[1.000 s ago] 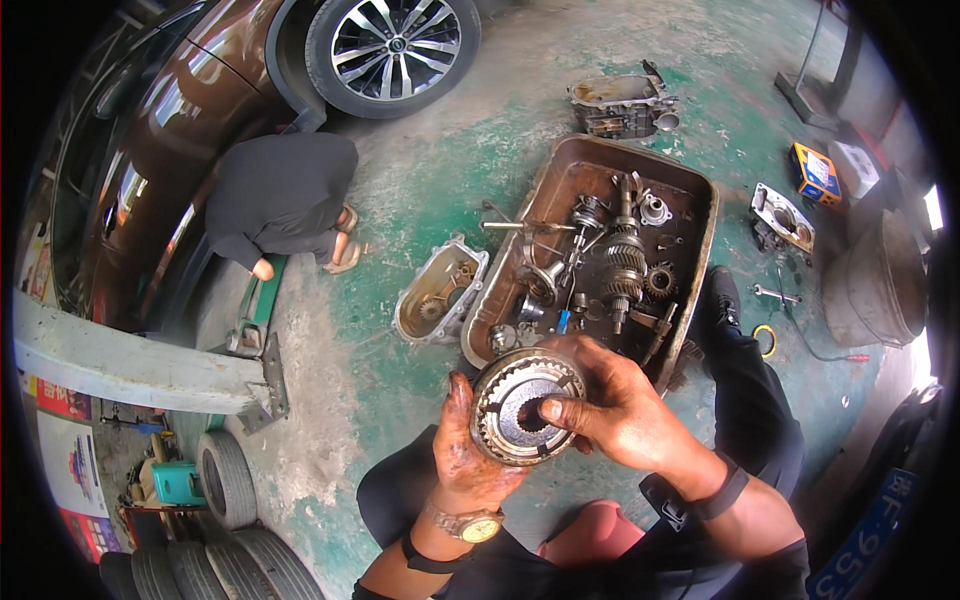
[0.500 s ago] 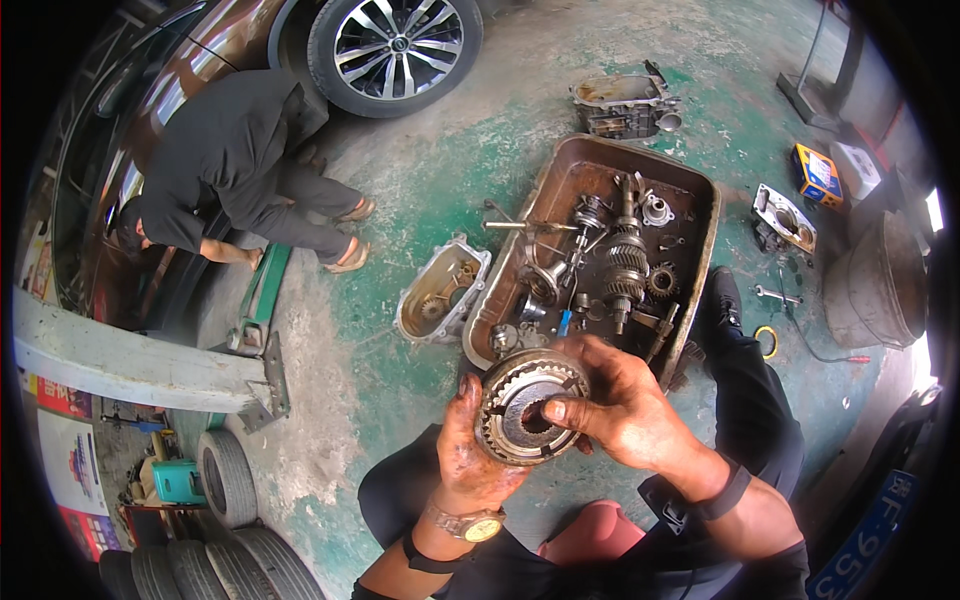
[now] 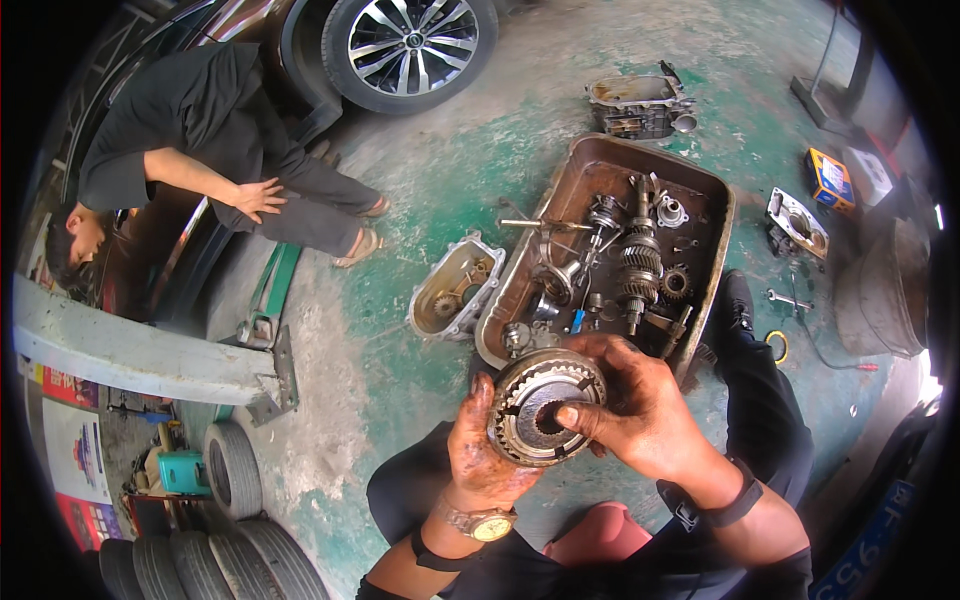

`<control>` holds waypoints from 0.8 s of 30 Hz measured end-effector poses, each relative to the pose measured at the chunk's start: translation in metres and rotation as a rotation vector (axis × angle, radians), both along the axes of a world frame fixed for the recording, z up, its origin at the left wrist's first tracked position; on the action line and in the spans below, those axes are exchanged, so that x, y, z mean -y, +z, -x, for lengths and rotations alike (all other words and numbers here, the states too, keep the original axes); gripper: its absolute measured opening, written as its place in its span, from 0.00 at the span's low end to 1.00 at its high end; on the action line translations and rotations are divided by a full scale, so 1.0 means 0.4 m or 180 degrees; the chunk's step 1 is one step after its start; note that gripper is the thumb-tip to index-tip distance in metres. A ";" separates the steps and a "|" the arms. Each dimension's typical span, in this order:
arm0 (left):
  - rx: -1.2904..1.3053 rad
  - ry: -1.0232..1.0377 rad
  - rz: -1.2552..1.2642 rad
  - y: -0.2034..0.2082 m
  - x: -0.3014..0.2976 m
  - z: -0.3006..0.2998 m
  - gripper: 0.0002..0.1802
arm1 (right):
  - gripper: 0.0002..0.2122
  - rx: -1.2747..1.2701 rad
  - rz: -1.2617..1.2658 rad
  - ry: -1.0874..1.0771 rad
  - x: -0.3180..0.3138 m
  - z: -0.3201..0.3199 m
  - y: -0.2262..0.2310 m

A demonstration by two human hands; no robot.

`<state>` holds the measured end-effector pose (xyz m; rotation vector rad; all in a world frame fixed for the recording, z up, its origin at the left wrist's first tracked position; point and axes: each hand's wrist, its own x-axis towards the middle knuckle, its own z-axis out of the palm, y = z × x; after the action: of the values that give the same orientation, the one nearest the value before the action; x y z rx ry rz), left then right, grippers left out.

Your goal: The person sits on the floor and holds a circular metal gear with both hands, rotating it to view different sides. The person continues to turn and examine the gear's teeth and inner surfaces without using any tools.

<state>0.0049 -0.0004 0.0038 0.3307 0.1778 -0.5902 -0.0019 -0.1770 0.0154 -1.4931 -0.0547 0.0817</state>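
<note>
Between my hands, in front of my lap, is a greasy synchronizer hub assembly (image 3: pixel 525 428), a toothed metal ring with a splined hole in its middle. My left hand (image 3: pixel 478 445) is wrapped round its left and lower side. My right hand (image 3: pixel 632 400) grips the right rim, its thumb lying on the face by the hole and its fingers partly hidden behind. Just beyond stands a rusty brown tray (image 3: pixel 728 215) holding a gear shaft (image 3: pixel 641 262), a thinner shaft (image 3: pixel 603 222), a loose gear (image 3: pixel 677 284) and a small blue-handled tool (image 3: pixel 578 320).
Left of the tray lies an open housing cover (image 3: pixel 447 292); a gearbox case (image 3: pixel 640 103) stands behind. To the right are a metal housing (image 3: pixel 797 222), a wrench (image 3: pixel 790 299) and a bucket (image 3: pixel 885 285). A co-worker (image 3: pixel 190 130) bends beside a car; a lift arm (image 3: pixel 140 345) and tyres (image 3: pixel 235 470) are left.
The view has shifted slightly, so most things sit a little farther right. My hands keep their grip on the synchronizer hub. The co-worker has moved an arm up toward the knee.
</note>
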 end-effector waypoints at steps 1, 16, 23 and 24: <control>-0.0017 0.0015 -0.0068 -0.001 -0.002 0.000 0.38 | 0.22 0.0228 0.0212 -0.0112 0.002 -0.001 0.000; 0.0899 -0.0014 -0.0906 0.015 0.017 -0.022 0.42 | 0.18 0.1183 0.0951 0.0391 0.005 0.031 0.003; 0.1041 -0.0311 -0.1326 0.015 0.012 -0.019 0.50 | 0.17 0.0990 0.1163 0.0730 0.001 0.038 0.011; 0.1123 -0.0354 -0.1360 0.014 0.010 -0.018 0.51 | 0.16 0.0879 0.1106 0.0806 0.000 0.039 0.012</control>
<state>0.0122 -0.0045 0.0094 0.8557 -0.0581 -0.5918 -0.0174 -0.1771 0.0201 -1.8308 -0.4733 0.0916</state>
